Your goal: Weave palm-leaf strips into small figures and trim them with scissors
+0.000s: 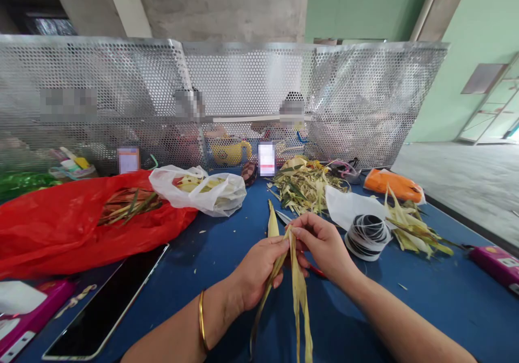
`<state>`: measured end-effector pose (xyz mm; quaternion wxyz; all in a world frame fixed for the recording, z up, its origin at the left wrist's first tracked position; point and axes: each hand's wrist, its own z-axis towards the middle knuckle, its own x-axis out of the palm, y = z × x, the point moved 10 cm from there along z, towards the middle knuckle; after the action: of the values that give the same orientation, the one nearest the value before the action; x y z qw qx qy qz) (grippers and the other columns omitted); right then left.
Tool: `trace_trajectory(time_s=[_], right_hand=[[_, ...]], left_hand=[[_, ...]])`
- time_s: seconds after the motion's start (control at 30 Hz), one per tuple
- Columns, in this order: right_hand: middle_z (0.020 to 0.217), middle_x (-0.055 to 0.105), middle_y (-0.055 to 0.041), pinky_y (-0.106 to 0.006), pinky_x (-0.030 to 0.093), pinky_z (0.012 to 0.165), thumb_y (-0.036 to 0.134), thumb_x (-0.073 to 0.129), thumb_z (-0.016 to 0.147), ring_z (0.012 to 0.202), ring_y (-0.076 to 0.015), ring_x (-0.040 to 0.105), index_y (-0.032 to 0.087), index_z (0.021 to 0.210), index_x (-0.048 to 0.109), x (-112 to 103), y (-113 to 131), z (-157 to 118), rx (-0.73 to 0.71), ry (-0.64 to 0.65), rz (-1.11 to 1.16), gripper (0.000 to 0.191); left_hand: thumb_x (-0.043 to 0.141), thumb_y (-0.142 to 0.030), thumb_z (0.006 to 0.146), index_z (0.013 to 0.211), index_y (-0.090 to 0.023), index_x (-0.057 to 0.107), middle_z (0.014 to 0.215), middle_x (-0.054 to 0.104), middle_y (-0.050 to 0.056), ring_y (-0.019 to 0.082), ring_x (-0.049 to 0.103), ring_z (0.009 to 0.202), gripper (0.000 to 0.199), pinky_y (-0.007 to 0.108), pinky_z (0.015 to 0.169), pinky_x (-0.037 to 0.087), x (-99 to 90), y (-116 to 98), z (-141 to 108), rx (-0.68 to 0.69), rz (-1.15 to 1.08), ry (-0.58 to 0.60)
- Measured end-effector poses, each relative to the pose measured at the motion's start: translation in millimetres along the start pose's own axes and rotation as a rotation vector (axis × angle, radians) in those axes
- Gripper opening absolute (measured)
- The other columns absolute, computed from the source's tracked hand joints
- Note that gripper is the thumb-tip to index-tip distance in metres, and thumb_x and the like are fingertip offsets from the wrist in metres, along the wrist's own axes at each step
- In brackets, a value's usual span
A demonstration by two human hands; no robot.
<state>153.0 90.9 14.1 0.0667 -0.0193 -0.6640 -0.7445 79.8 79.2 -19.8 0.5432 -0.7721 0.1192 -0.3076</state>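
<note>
Long strips of dry, yellowish husk [299,293] hang down between my two hands over the blue table. My left hand [259,266], with a gold bangle on its wrist, pinches the folded husk near its top. Close against it, my right hand [318,241] is closed on the same husk with thumb and forefinger. One pointed husk piece [273,222] sticks up beyond my left hand. Scissors [284,217] lie partly hidden behind my right hand, with a bit of red handle showing below it.
A red bag [81,222], white bag [219,195] and dark tablet [109,303] lie left. A husk heap [304,185], ribbon roll [368,237] and orange packet [393,185] are right. Behind a perforated metal screen [247,76], people are partly visible.
</note>
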Motion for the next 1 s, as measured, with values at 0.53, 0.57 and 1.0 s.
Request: trace_trajectory(time_s=[0.53,0.57,1.0], right_hand=[[0.075,0.062,0.0013,-0.027,0.046,0.068,0.025,0.058,0.080,0.072,-0.0150,0.058,0.021,0.098,0.058,-13.3,22.4,-3.0,-0.197,-0.145,-0.393,0.019],[0.076,0.061,0.0016,-0.027,0.046,0.069,0.025,0.059,0.080,0.073,-0.0149,0.058,0.021,0.104,0.058,-11.5,23.0,-1.7,-0.206,-0.115,-0.400,0.024],[0.050,0.051,0.0060,-0.020,0.031,0.041,0.043,0.068,0.073,0.041,-0.0076,0.043,0.018,0.068,0.056,-27.7,20.4,5.9,0.000,-0.092,-0.230,0.028]], left_hand=[[0.058,-0.051,0.080,0.068,-0.018,0.047,0.059,0.044,-0.006,0.009,0.050,0.044,0.037,0.025,0.051,0.039,3.9,4.7,-2.9,-0.006,0.031,0.027],[0.057,-0.051,0.080,0.069,-0.018,0.046,0.059,0.043,-0.006,0.008,0.048,0.041,0.037,0.025,0.048,0.038,4.2,6.2,-3.0,-0.021,0.030,0.031],[0.058,-0.041,0.082,0.079,-0.016,0.055,0.056,0.036,-0.009,0.003,0.026,0.041,0.025,0.019,0.044,0.027,3.5,1.6,-5.7,-0.103,0.151,0.135]])
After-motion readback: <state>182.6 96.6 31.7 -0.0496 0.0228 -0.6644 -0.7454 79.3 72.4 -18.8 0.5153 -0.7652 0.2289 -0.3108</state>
